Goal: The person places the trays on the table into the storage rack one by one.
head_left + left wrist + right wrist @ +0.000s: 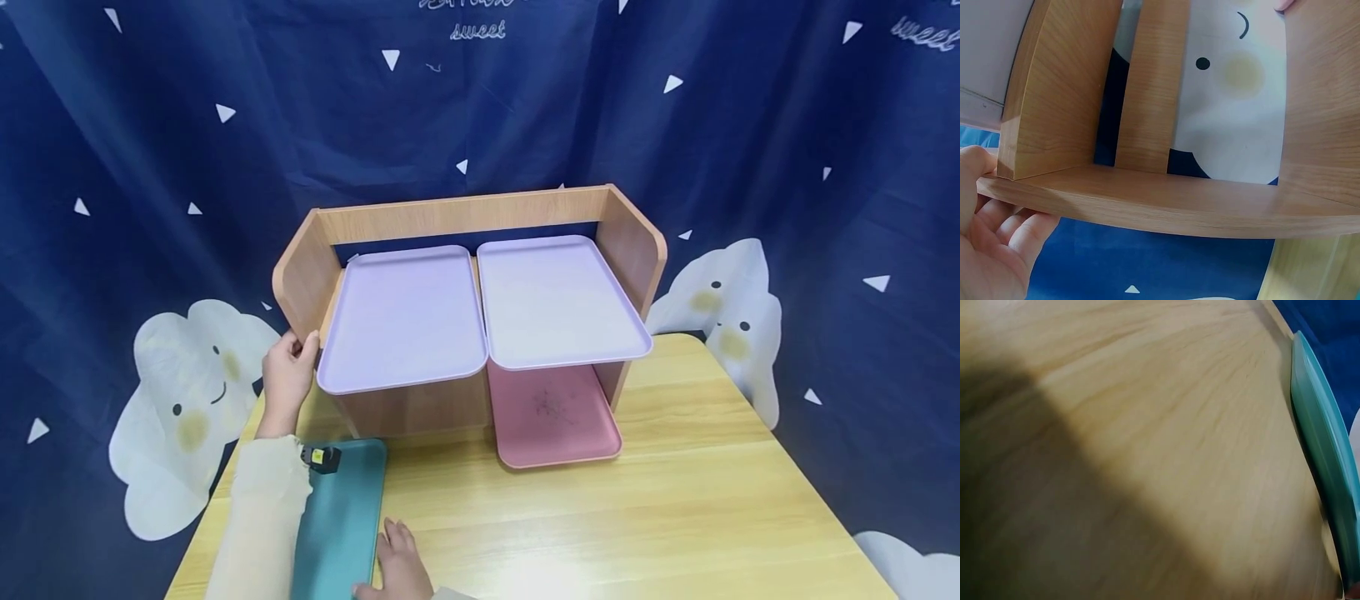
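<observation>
My left hand grips the left side panel of a wooden desktop shelf. In the left wrist view, the left hand has its thumb on one side of the panel edge and its fingers curled on the other. Below the left forearm lies a teal tray, partly hidden by the sleeve. At its right edge, my right hand rests with fingers extended and its thumb by the rim. The right wrist view catches only the tray's side and a sliver of finger at the bottom corner.
Two lilac trays, one on the left and one on the right, lie on the shelf's upper board. A pink tray sits in the lower right opening. Wooden table underneath; dark blue curtain behind.
</observation>
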{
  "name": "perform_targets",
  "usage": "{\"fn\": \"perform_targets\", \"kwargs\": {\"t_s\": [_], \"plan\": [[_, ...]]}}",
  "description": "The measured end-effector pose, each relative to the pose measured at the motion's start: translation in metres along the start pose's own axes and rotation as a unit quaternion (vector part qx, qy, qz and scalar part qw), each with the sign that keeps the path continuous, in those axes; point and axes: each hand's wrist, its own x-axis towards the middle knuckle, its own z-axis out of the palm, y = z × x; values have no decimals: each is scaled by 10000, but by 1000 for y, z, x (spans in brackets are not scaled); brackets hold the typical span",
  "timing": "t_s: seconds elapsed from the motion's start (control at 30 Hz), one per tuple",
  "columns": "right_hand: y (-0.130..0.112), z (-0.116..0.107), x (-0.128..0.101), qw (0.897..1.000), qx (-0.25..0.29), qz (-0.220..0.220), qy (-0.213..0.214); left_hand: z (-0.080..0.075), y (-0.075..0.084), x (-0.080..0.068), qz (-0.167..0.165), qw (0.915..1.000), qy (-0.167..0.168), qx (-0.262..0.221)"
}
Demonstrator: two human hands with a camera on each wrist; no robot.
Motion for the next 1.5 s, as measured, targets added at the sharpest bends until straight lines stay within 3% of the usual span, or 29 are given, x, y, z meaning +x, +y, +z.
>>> {"fn": "perform_targets", "kwargs": {"t_s": [0.1,0.27,0.63,1.0,1.1,1.23,1.4,1.5], "plan": [[1,2,-1,9976,-654,-214,102,0,0,1,24,10000,-34,-22],[4,6,-3,9791,-1881,-614,464,1,-1,1,7,10000,-27,-36],[0,7,-5,9864,-1485,-334,626,-1,1,-1,-16,10000,15,0],[4,7,-5,9675,-2374,-569,656,-2,2,1,144,9998,122,-18],[6,10,-7,9712,-2165,-567,824,-2,2,0,116,9999,100,-45],[10,15,-10,9744,-1616,-697,1402,-2,1,0,100,9999,98,-56],[15,19,-13,9632,-1106,-1014,2232,-1,1,-1,106,9999,72,-28],[17,18,-12,9618,-813,-1005,2413,-2,1,-1,84,10000,44,-10]]}}
